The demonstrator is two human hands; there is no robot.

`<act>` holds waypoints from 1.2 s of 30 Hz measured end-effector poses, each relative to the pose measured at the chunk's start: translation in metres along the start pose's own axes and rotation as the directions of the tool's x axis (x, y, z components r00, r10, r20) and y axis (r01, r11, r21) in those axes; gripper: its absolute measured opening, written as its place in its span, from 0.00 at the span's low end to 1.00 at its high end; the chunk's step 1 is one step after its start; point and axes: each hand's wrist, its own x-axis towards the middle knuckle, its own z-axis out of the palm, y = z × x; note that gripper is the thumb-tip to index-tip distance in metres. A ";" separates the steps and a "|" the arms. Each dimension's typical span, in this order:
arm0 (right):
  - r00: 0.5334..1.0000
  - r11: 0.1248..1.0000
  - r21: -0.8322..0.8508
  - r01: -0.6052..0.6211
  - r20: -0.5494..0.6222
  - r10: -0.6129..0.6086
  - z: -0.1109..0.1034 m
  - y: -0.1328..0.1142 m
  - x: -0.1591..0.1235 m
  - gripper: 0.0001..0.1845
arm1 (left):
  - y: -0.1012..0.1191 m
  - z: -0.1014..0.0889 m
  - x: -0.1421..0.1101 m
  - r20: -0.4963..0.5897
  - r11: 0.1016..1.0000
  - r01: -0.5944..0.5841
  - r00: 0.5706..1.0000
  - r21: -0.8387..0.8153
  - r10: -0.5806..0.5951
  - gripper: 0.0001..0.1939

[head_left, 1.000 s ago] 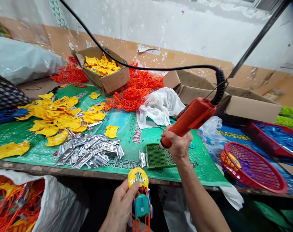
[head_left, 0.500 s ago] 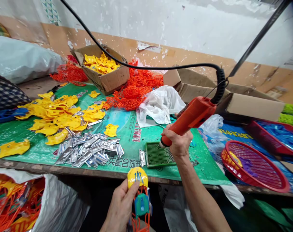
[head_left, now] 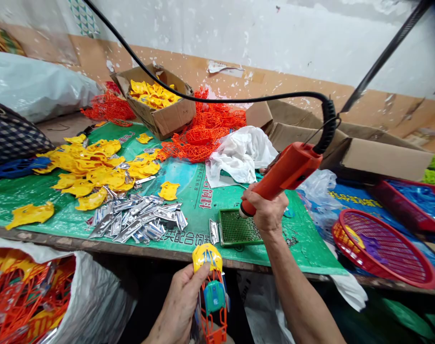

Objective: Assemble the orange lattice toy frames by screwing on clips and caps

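Observation:
My right hand [head_left: 269, 210] is wrapped round an orange electric screwdriver [head_left: 284, 172], tilted with its dark nose down over a green perforated screw tray [head_left: 239, 228]. Whether the bit touches the tray is hidden. Below the table's front edge, my left hand [head_left: 179, 296] is closed on a plastic assembly [head_left: 214, 296] with a rounded yellow end, an orange lattice frame and a teal block. The thumb presses on the yellow end. A single silvery strip [head_left: 213, 231] lies against the tray's left side. Further left is a heap of silvery strips [head_left: 138, 217].
Yellow plastic pieces [head_left: 92, 167] are piled at the left; more fill a cardboard box [head_left: 174, 117]. Orange lattice parts [head_left: 206, 134] and a white plastic bag [head_left: 239, 153] lie behind. A red basket [head_left: 389, 248] stands right. A black cable [head_left: 239, 100] hangs across; an open sack [head_left: 95, 291] sits front left.
The whole view has shifted slightly, so the table's things sit a little further right. Both hands keep hold of the same things in nearly the same places.

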 end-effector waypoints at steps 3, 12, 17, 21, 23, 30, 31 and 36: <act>1.000 1.000 0.002 0.003 -0.029 -0.003 0.000 -0.003 0.002 0.11 | 0.000 -0.001 0.000 -0.012 1.000 -0.013 1.000 0.015 0.014 0.22; 0.990 0.966 0.245 -0.083 0.129 0.052 -0.004 -0.063 -0.025 0.07 | 0.002 0.003 -0.001 -0.013 1.000 -0.026 1.000 -0.002 0.026 0.23; 0.958 0.924 0.326 -0.199 0.264 0.113 0.000 -0.080 -0.061 0.26 | 0.002 0.004 -0.002 0.013 0.996 -0.018 1.000 -0.092 0.019 0.24; 0.953 0.919 0.317 -0.233 0.265 0.149 0.003 -0.074 -0.072 0.33 | 0.002 0.006 -0.002 -0.001 0.995 -0.037 0.999 -0.093 0.037 0.22; 0.952 0.918 0.312 -0.243 0.257 0.165 0.004 -0.070 -0.074 0.34 | 0.003 0.007 -0.002 -0.020 0.995 -0.043 0.999 -0.088 0.041 0.22; 0.947 0.914 0.306 -0.267 0.257 0.190 0.004 -0.060 -0.078 0.34 | 0.005 0.010 -0.003 -0.031 0.994 -0.057 0.998 -0.089 0.054 0.22; 0.947 0.916 0.299 -0.266 0.258 0.191 0.004 -0.059 -0.079 0.34 | 0.004 0.009 -0.003 -0.033 0.995 -0.053 0.998 -0.089 0.051 0.22; 0.949 0.939 0.234 -0.250 0.253 0.190 0.002 -0.054 -0.082 0.33 | 0.002 0.007 -0.002 -0.042 0.995 -0.057 0.998 -0.083 0.053 0.22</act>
